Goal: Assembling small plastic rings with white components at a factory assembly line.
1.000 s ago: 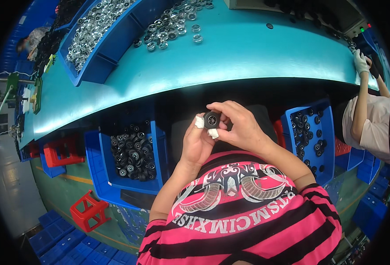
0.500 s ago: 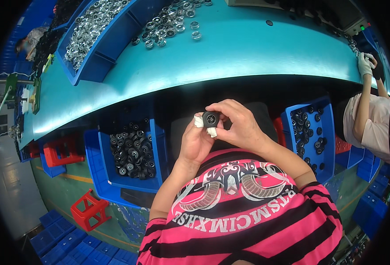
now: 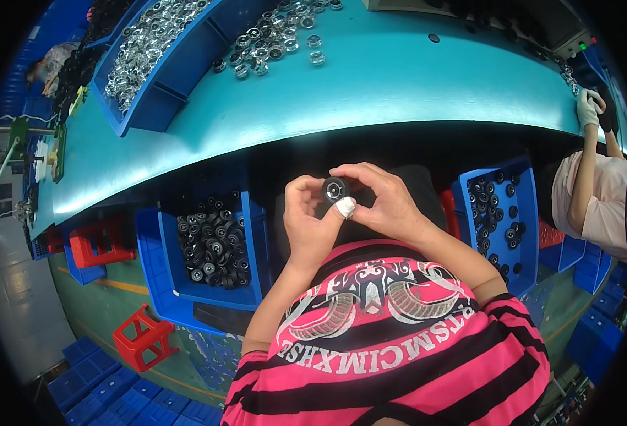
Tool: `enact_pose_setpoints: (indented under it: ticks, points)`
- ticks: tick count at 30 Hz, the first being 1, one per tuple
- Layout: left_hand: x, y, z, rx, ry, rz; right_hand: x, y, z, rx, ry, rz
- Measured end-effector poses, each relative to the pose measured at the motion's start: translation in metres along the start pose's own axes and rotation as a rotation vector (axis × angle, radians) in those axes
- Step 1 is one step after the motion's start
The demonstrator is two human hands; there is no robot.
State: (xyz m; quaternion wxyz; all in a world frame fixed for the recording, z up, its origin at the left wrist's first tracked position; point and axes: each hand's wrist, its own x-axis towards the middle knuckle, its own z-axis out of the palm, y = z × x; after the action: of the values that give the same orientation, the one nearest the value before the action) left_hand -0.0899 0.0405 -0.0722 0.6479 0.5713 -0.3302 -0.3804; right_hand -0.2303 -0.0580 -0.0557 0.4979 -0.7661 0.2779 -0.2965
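A small wheel with a black tyre and a dark, silver-edged hub is held up between my two hands, its hub face turned toward me. My left hand is closed on its left side, fingers curled behind it. From the other side, my right hand grips it between thumb and fingers. A white wrap covers a thumb tip just below the tyre. Below left of my hands, a blue bin holds a heap of similar black wheels.
Beyond my hands runs a turquoise table, with clear plastic hubs scattered beside a blue crate of them. A second wheel bin stands right, near a gloved co-worker. A red stool is at lower left.
The wheel has shifted slightly left and its face has turned a little. My left fingers have re-gripped, curling more behind it; the white-wrapped fingertip at its left edge no longer shows.
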Motion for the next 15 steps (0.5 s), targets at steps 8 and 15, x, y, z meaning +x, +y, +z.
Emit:
enact_pose_setpoints:
  ticks: [8,15]
  points:
    - [-0.003,0.002,-0.004,0.402,0.041,0.191,0.001,-0.003,-0.002,0.061,-0.050,0.061]
    - [-0.001,0.003,-0.004,0.275,-0.003,0.145,-0.005,0.015,-0.004,0.700,-0.144,0.351]
